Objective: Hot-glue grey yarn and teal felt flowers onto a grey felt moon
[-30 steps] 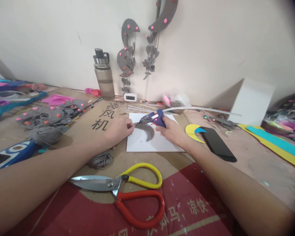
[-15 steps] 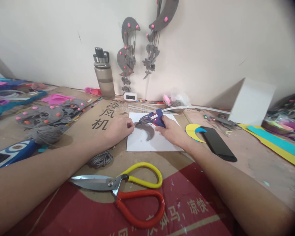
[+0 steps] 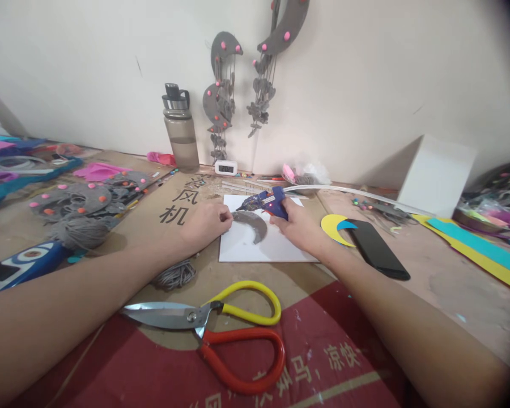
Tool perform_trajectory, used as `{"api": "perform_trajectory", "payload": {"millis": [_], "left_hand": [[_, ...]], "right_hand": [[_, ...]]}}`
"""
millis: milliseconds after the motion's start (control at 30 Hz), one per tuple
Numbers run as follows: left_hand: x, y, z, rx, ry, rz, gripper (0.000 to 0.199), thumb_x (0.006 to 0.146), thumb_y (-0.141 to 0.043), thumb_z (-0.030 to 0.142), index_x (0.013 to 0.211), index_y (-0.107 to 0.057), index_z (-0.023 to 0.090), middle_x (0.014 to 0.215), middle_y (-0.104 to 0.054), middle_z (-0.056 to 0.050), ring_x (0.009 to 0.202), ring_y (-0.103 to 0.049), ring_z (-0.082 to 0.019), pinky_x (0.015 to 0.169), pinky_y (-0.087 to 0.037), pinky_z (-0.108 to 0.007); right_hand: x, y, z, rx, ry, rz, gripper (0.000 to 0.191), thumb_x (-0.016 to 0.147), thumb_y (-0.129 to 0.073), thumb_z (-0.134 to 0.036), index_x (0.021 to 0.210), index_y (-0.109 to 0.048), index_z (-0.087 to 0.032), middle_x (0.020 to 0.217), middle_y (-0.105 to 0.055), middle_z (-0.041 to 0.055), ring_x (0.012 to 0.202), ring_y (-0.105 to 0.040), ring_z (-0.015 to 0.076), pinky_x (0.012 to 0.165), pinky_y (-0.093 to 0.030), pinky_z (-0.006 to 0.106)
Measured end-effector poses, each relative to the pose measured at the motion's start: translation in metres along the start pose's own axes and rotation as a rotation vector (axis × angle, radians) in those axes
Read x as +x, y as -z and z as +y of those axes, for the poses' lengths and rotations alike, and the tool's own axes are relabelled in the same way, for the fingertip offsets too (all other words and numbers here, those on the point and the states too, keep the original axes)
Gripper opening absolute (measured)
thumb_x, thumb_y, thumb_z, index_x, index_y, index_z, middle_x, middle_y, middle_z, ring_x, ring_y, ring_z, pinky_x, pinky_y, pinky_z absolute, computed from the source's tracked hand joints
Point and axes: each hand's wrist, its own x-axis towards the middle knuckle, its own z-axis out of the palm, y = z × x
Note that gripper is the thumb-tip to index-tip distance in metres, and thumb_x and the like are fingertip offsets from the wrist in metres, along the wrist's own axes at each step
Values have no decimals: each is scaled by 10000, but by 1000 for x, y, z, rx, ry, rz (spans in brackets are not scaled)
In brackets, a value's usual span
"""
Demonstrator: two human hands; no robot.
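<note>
Grey crescent (image 3: 255, 225): lying flat on the white board (image 3: 238, 249), its upper end reaching towards the left hand (image 3: 208, 224).
Left-hand fingers: bending close together beside that upper end; whether they are pinching the crescent or only meeting one another, cannot tell.
Glue gun (image 3: 272, 199): sitting in the right hand (image 3: 295, 224), its dark nozzle pointing left, over the crescent's upper end.
Right-hand grip: wrapping round the handle; whether a finger is pressing the trigger, cannot tell.
Glue stick (image 3: 344, 188): sticking out from the rear of the gun, long and pale, curving away to the right.
Nozzle work: apparently lining up with, or putting glue at, the crescent's upper end; contact and fresh glue are not showing clearly.
Crescent's upper end: seemingly calling for a steady nozzle, a small measured squeeze, and left fingertips keeping off the hot metal.
Scissors (image 3: 191, 317): lying in front of the board, blades pointing left, yellow and red handles spreading apart.
Grey cord bundle (image 3: 176, 275): resting near the left forearm, behind the scissors' blades.
Yellow crescent (image 3: 330, 225): lying right of the board, bearing a blue piece (image 3: 346, 224) and sitting beside a black phone (image 3: 378, 249).
</note>
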Motion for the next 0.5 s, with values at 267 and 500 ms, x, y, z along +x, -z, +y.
{"api": "perform_trajectory", "payload": {"millis": [267,500], "left_hand": [[0,-1,-2,21,-6,-2,182,751,-505,229,703,-673,179,781,-664,-26,754,-579,-156,703,-420,-267],[0,0,-1,13,5,-2,182,754,-505,227,708,-675,181,777,-670,-25,752,-581,-154,706,-424,-263]], "right_hand": [[0,0,-1,-64,-3,-48,335,823,-549,-246,1146,-524,-160,1050,-660,103,898,-594,218,730,-420,280],[0,1,0,-44,-3,-6,297,822,-536,-228,1109,-528,-151,1032,-660,105,871,-599,208,711,-424,270]]}}
